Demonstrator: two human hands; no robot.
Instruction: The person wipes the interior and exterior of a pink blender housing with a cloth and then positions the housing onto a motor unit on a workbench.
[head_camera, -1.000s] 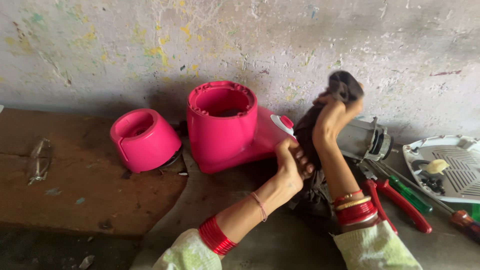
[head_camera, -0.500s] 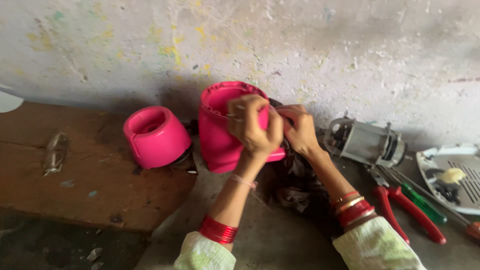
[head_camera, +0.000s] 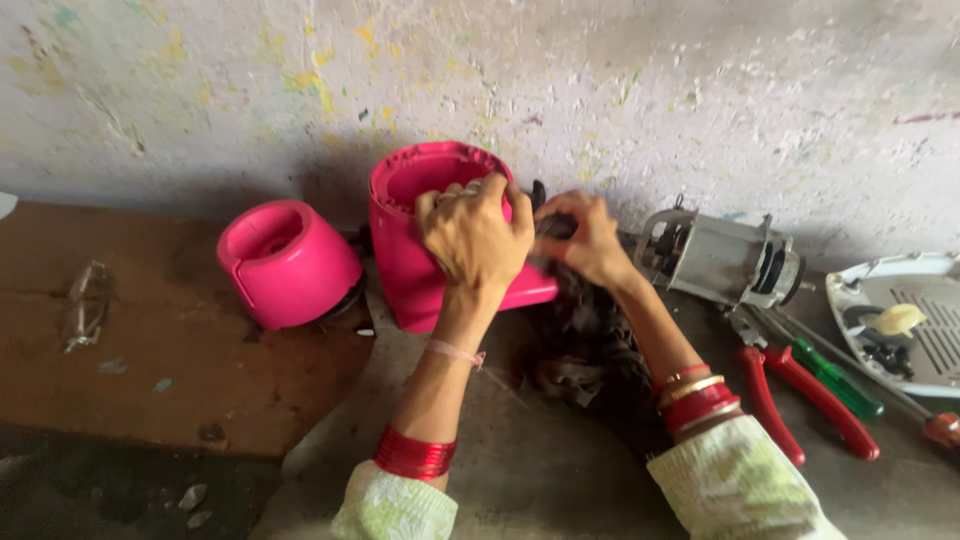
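A large pink plastic appliance housing stands open-topped against the wall. My left hand lies over its rim, fingers curled down onto the front edge. My right hand is just right of it, pinching a dark rag that hangs down to the floor between my forearms. A smaller pink housing part sits to the left, apart from both hands.
A bare metal motor lies right of the housing. Red-handled pliers and a green-handled screwdriver lie beside it. A white appliance base plate is at far right. A brown board covers the left.
My right hand came down from holding the dark rag up high to the housing's side. My left hand moved from the housing's right side up onto its rim.
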